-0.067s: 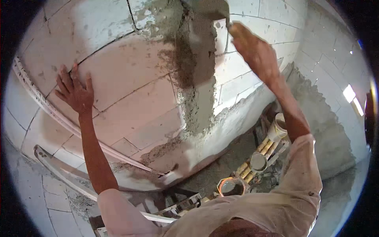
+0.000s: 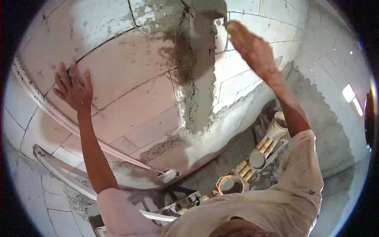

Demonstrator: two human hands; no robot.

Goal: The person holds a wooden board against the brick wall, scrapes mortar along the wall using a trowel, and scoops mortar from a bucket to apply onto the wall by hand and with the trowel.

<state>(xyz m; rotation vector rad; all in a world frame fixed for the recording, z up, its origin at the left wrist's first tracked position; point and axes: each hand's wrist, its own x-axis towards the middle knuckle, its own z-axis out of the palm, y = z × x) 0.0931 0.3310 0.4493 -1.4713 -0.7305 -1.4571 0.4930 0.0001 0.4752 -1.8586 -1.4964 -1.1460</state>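
My left hand [image 2: 75, 85] rests spread against the white block wall [image 2: 134, 98], fingers apart, just right of the pale conduits [image 2: 59, 118] running diagonally down the wall. My right hand [image 2: 248, 45] is raised at the upper middle, closed around the handle of a trowel [image 2: 215, 14], whose dark blade is against the upper part of a vertical strip of wet grey mortar [image 2: 197, 102]. The mortar has a rough, patchy left edge and a ragged right edge over the blocks.
Below stand buckets [image 2: 276, 126] and round containers [image 2: 257, 161] among bamboo poles [image 2: 246, 170] and scattered debris. A long pale board [image 2: 59, 172] slants at lower left. A side wall [image 2: 327, 118] on the right carries rough grey render.
My right hand and the trowel have shifted slightly up and to the left along the mortar. My left hand has barely moved.
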